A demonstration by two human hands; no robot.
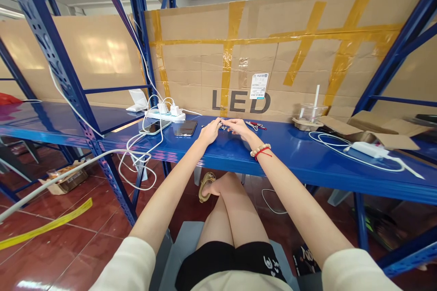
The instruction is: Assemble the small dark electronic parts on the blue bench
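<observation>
My left hand [209,132] rests at the blue shelf top, its fingers drawn together at the tips. From the other side my right hand [239,127] reaches in, its fingers bent and its fingertips almost meeting the left ones. Both hands look closed in a pinch, but whatever they hold is too small to name. Tiny metallic pieces [223,126] show between and under the fingers. Just right of my right hand lie some small red and silver items [256,126], slim like pens or tools. A dark phone [185,128] lies left of my left hand.
A second phone [155,127] lies by a white power strip [165,115] with looping cables. To the right are a plastic cup [312,111] with a straw, a white adapter [368,149] and an open carton [372,122]. A large cardboard sheet [205,63] stands behind the blue shelf [287,154].
</observation>
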